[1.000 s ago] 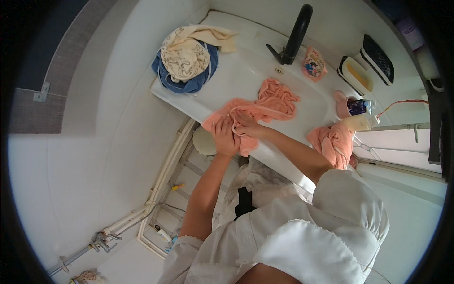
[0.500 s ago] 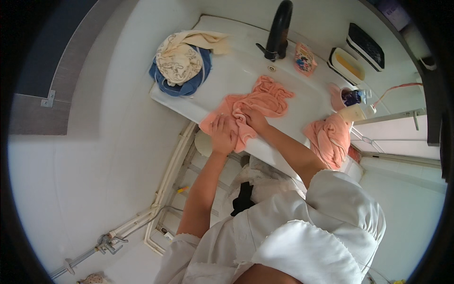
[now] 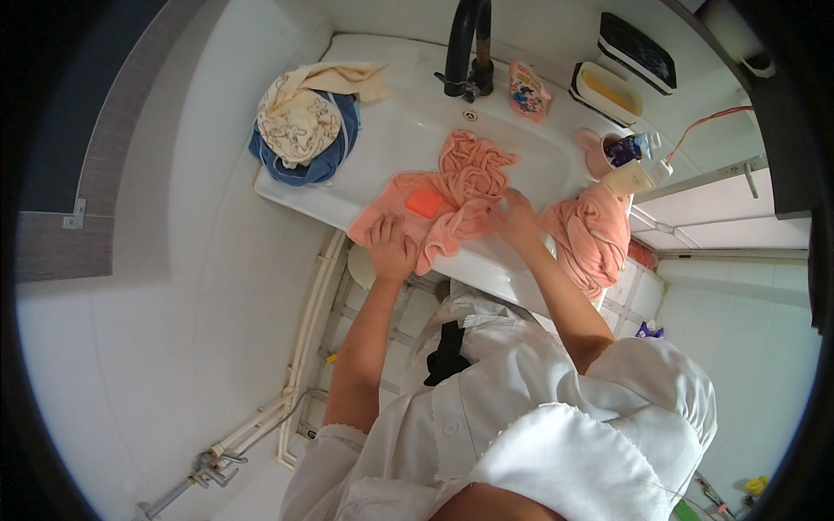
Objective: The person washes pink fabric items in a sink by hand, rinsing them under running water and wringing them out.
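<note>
A wet coral-pink towel (image 3: 395, 195) lies crumpled over the front edge of the white sink (image 3: 391, 130), its bunched end reaching into the basin. On the flat part sits an orange-red rectangular block (image 3: 425, 202), which looks like a bar of soap. My left hand (image 3: 393, 249) rests on the towel at the front rim, fingers extended and pressing it down. At the towel's right side, my right hand (image 3: 519, 224) has its fingers bent around the cloth edge, partly hidden from view.
A cream printed cloth (image 3: 300, 126) and a blue cloth (image 3: 343, 156) are heaped on the left rim. Behind the basin stands a black faucet (image 3: 465, 52). To the right are a soap dish (image 3: 608, 94), a pink cup (image 3: 595, 152) with tubes, and another pink towel (image 3: 595, 239).
My right hand has moved right, away from the towel's middle, drawing cloth with it. The orange-red block has come into view. My left hand stays on the towel.
</note>
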Demonstrator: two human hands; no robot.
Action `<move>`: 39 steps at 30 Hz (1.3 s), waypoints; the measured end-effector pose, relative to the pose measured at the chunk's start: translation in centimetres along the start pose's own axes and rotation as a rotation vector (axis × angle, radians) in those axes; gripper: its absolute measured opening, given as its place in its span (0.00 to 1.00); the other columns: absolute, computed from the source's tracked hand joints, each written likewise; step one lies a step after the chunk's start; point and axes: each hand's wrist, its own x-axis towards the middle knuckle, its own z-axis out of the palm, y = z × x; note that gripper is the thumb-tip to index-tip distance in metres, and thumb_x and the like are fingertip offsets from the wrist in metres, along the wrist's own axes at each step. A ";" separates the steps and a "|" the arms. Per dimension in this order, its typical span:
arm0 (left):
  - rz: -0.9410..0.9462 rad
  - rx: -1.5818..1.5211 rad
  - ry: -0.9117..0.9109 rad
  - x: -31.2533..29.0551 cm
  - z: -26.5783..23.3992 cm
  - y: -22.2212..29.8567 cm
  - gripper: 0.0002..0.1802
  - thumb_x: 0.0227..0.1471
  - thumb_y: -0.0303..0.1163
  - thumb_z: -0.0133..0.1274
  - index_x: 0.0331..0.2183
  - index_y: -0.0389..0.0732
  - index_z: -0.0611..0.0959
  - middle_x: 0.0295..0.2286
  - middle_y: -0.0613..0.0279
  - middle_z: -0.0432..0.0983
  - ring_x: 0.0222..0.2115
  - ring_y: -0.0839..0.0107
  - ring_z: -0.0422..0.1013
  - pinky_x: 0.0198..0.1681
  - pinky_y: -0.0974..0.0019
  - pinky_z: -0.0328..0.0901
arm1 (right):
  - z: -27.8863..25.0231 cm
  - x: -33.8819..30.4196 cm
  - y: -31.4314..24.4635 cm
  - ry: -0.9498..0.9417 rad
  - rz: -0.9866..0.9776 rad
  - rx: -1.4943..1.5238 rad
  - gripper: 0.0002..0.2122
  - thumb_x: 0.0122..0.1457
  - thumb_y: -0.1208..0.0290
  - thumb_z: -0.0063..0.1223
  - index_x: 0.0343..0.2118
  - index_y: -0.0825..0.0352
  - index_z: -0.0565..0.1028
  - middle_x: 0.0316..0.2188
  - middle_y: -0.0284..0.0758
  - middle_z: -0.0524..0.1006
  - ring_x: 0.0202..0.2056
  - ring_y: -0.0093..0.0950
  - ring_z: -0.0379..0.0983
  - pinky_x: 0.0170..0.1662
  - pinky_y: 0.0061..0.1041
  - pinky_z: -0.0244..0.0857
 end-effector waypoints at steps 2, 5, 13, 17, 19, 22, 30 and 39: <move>0.010 -0.015 -0.006 -0.4 0.0 -0.7 0.21 0.34 0.29 0.46 0.37 0.37 0.73 0.39 0.54 0.65 0.44 0.56 0.58 0.46 0.54 0.49 | 2.3 2.9 -2.2 -0.154 -0.069 0.226 0.21 0.48 0.58 0.46 0.42 0.67 0.65 0.39 0.46 0.69 0.39 0.39 0.66 0.41 0.34 0.60; -0.029 -0.087 0.006 -1.1 0.0 -0.1 0.22 0.36 0.31 0.49 0.39 0.37 0.71 0.41 0.53 0.63 0.44 0.57 0.58 0.47 0.55 0.48 | 6.7 5.6 -4.7 -0.464 -0.096 0.195 0.27 0.47 0.55 0.47 0.46 0.68 0.62 0.40 0.48 0.67 0.41 0.39 0.66 0.44 0.31 0.60; -1.536 -1.306 0.612 -2.5 -0.1 4.4 0.26 0.48 0.35 0.48 0.47 0.34 0.62 0.45 0.55 0.60 0.46 0.61 0.57 0.48 0.60 0.54 | 11.7 7.3 -5.8 -0.490 -0.021 -0.186 0.35 0.42 0.53 0.50 0.49 0.75 0.58 0.43 0.50 0.66 0.44 0.38 0.65 0.45 0.28 0.59; -1.394 -1.705 0.356 -3.1 -1.3 2.0 0.27 0.48 0.35 0.47 0.47 0.31 0.61 0.46 0.53 0.59 0.46 0.62 0.59 0.45 0.62 0.59 | 10.0 8.9 -5.8 -0.844 -0.213 -0.096 0.28 0.41 0.62 0.50 0.47 0.70 0.63 0.41 0.45 0.68 0.42 0.35 0.66 0.44 0.27 0.60; -1.381 -1.680 0.299 -2.6 -2.4 1.9 0.25 0.48 0.34 0.46 0.46 0.31 0.62 0.45 0.53 0.60 0.45 0.63 0.60 0.45 0.62 0.60 | 9.8 8.3 -6.0 -0.938 -0.158 0.155 0.26 0.40 0.65 0.50 0.46 0.66 0.64 0.39 0.42 0.69 0.41 0.32 0.66 0.43 0.26 0.60; -1.381 -1.730 0.266 -1.4 -4.2 3.5 0.23 0.47 0.30 0.45 0.46 0.31 0.62 0.44 0.53 0.62 0.45 0.63 0.61 0.46 0.61 0.60 | 11.2 8.5 -3.4 -0.949 -0.073 0.433 0.22 0.40 0.65 0.50 0.42 0.63 0.66 0.36 0.39 0.69 0.38 0.29 0.66 0.38 0.26 0.60; -1.156 -1.679 0.340 -2.8 -8.8 5.3 0.26 0.39 0.23 0.44 0.45 0.32 0.63 0.43 0.53 0.62 0.46 0.61 0.60 0.48 0.61 0.58 | 10.6 7.6 -8.4 -0.784 0.166 0.231 0.23 0.40 0.62 0.52 0.41 0.66 0.67 0.35 0.37 0.70 0.38 0.27 0.65 0.40 0.27 0.59; -1.168 -1.549 0.393 -3.8 -10.9 -1.0 0.23 0.45 0.28 0.45 0.45 0.32 0.63 0.43 0.51 0.63 0.45 0.62 0.61 0.46 0.61 0.59 | 8.5 8.7 -5.1 -0.994 0.528 1.314 0.19 0.46 0.67 0.46 0.43 0.64 0.65 0.35 0.37 0.70 0.39 0.29 0.67 0.37 0.31 0.64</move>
